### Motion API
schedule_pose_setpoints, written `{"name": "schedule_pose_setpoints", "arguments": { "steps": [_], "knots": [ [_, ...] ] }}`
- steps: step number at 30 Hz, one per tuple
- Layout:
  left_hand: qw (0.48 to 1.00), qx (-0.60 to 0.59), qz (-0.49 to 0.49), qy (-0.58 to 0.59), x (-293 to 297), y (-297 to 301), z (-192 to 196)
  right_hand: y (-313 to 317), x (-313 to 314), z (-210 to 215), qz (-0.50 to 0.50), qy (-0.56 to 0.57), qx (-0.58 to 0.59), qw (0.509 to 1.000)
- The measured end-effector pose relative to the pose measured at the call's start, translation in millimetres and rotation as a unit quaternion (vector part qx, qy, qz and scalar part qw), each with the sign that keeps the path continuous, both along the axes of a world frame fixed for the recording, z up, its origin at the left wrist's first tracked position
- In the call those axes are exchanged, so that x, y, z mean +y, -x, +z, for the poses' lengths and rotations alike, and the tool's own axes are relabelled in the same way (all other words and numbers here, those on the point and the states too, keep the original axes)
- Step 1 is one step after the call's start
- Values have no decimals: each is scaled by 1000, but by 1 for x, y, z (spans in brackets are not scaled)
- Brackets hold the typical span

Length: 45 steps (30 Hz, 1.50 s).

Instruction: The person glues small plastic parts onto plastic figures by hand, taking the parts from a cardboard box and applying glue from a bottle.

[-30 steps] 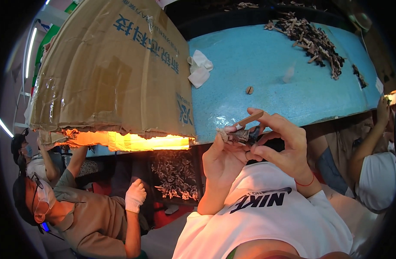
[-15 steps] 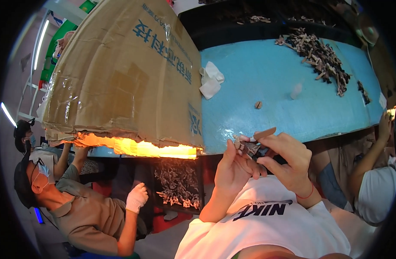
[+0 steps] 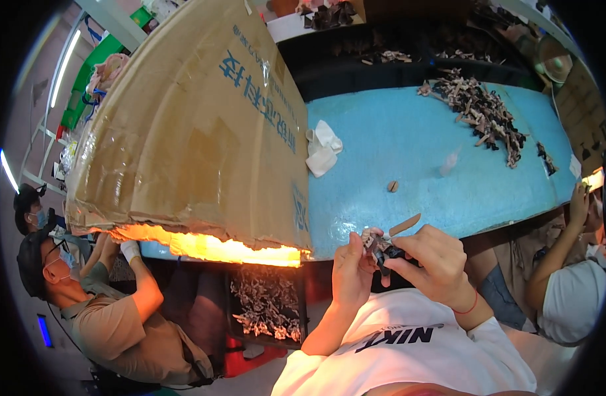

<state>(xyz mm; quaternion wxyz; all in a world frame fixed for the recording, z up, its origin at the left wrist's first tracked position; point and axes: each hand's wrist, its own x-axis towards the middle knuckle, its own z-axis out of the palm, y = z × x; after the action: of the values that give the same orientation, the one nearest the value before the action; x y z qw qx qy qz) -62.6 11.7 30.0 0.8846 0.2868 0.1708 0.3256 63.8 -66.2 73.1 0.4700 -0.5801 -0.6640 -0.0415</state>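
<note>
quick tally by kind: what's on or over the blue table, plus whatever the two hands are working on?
Small dark part held between left hand and right hand: 1
Tan stick at the right fingertips: 1
Cardboard sheet: 1
White crumpled cloth: 1
Heap of dark and tan pieces: 1
Small brown piece on the blue table: 1
Total: 6

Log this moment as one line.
left hand: pinching small dark part | right hand: on same part | blue table: ahead
</note>
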Motion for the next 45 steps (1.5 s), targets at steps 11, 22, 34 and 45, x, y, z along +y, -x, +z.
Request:
{"name": "schedule_pose_setpoints", "arguments": {
  "steps": [11, 22, 34, 45],
  "knots": [
    [970, 117, -82, -195, 2, 4, -34, -78, 29, 33, 47, 232, 117, 965],
    [958, 163, -149, -183, -24, 0, -44, -308, 234, 5, -203, 110, 7, 973],
    [950, 162, -174, -201, -26, -11, -42, -319, 102, 15, -258, 238, -57, 934],
    [947, 177, -206, -171, -40, -17, -46, -316, -38, -68, -454, 318, -126, 823]
  ]
}}
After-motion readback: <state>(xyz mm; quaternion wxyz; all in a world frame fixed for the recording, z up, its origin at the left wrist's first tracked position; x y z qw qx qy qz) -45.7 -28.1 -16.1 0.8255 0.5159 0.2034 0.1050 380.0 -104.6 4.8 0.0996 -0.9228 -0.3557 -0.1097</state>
